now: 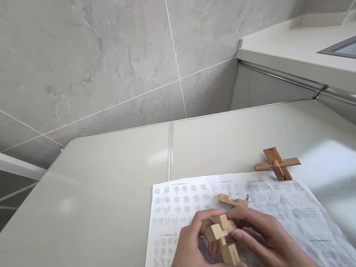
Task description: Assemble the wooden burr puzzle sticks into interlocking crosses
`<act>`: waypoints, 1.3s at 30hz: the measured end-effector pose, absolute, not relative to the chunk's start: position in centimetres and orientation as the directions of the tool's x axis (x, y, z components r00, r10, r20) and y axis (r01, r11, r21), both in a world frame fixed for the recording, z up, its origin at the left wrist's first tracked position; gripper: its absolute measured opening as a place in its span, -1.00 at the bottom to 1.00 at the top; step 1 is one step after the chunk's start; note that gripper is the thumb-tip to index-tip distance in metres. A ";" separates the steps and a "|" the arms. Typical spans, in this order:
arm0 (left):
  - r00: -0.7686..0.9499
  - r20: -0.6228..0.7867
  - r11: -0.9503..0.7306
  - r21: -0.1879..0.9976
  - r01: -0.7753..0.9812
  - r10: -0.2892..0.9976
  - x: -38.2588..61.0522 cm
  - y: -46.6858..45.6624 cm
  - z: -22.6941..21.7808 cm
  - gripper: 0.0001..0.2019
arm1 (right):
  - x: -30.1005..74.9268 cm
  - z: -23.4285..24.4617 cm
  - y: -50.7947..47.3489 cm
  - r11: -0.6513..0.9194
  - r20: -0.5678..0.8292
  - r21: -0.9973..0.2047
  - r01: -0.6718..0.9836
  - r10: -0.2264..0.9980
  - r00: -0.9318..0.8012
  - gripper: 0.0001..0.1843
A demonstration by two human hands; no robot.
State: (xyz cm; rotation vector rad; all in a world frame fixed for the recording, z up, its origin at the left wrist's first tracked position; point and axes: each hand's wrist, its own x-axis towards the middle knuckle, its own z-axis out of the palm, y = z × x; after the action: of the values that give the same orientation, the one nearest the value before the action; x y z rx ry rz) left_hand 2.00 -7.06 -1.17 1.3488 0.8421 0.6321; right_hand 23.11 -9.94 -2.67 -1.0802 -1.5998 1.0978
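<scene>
Several notched wooden puzzle pieces (216, 232) are joined in a light-coloured cluster between my two hands. My left hand (193, 256) curls around it from the left, with the thumb below and the fingers over the top. From the right, my right hand (267, 237) pinches the cluster with thumb and forefinger. Just beyond my fingers a loose notched wooden piece (232, 201) lies on the printed instruction sheet (161, 225), which shows many small assembly drawings. Part of the sheet is hidden under my hands.
A darker wooden cross-shaped puzzle (276, 164) rests at the sheet's far right edge. The white table (77, 223) has a seam running away from me. Grey tiled floor (84, 62) lies beyond its far edge, and a white counter (287, 49) stands at the right.
</scene>
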 end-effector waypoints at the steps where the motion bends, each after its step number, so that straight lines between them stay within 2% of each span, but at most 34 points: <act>1: 0.559 -0.202 0.196 0.978 0.072 0.804 1.9 -6.9 -0.9 -0.27 | 23.2 -2.6 -9.9 0.234 0.192 -0.958 0.167 0.953 -0.234 -0.76; 5: 0.529 -0.313 0.310 0.946 0.097 0.789 1.6 -6.6 -0.5 -0.18 | 23.2 -3.0 -10.0 0.304 0.261 -0.926 0.226 0.944 -0.200 -0.87; 13: 0.538 -0.317 0.339 0.939 0.061 0.782 1.8 -6.9 -1.1 -0.19 | 23.2 -3.9 -10.2 0.356 0.322 -0.882 0.308 0.934 -0.155 -0.85; 22: 0.551 -0.253 0.256 0.964 0.072 0.795 2.0 -6.7 -0.5 -0.27 | 23.3 -3.0 -10.2 0.308 0.267 -0.913 0.269 0.947 -0.177 -0.85; 39: 0.520 -0.230 0.197 0.973 0.119 0.823 2.2 -6.8 -0.1 -0.31 | 23.3 -4.0 -10.4 0.382 0.350 -0.863 0.331 0.924 -0.155 -0.85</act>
State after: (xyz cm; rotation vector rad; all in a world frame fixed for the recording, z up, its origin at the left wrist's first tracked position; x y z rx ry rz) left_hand 2.20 -6.84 -0.10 1.3014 0.9294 0.6077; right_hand 23.31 -10.35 -4.01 -1.1177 -1.6940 0.7849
